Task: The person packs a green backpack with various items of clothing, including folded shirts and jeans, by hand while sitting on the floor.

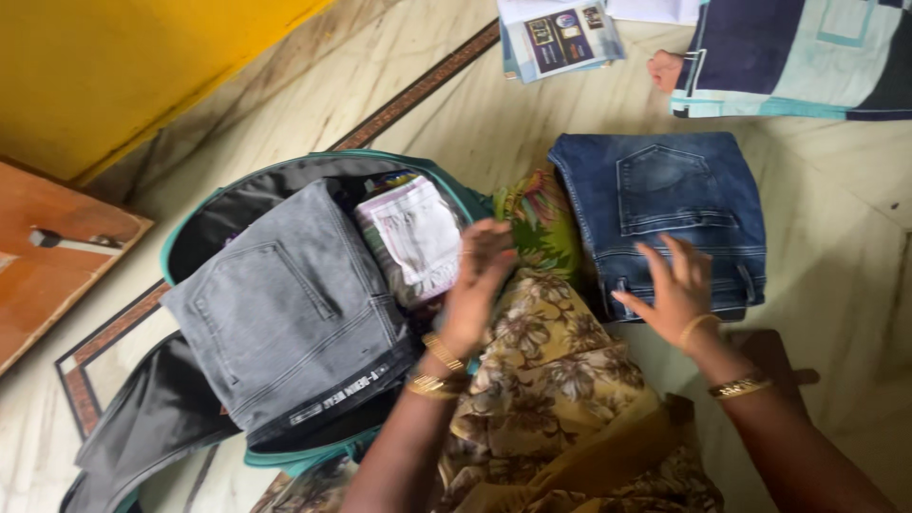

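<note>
Blue folded denim jeans [665, 214] lie on the marble floor [836, 275], long axis running away from the person, right hand [673, 285] flat on the near edge, fingers spread, gripping nothing, while left hand [480, 275] rests open against a folded white-pink cloth [415, 237] in the open teal-trimmed bag [237, 190].

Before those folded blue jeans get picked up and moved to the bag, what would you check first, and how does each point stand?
1. Right hand on the folded blue denim jeans: ok, fingers spread flat on their near edge.
2. Jeans staying folded: ok, a neat rectangle on the pale marble floor.
3. Open grey backpack with teal trim: ok, unzipped and lying flat.
4. Space inside: not ok, folded grey jeans and a white cloth bundle fill most of it.
5. Left hand free: cannot tell, it rests by the white bundle.
6. Path clear: not ok, floral fabric lies between.
</note>
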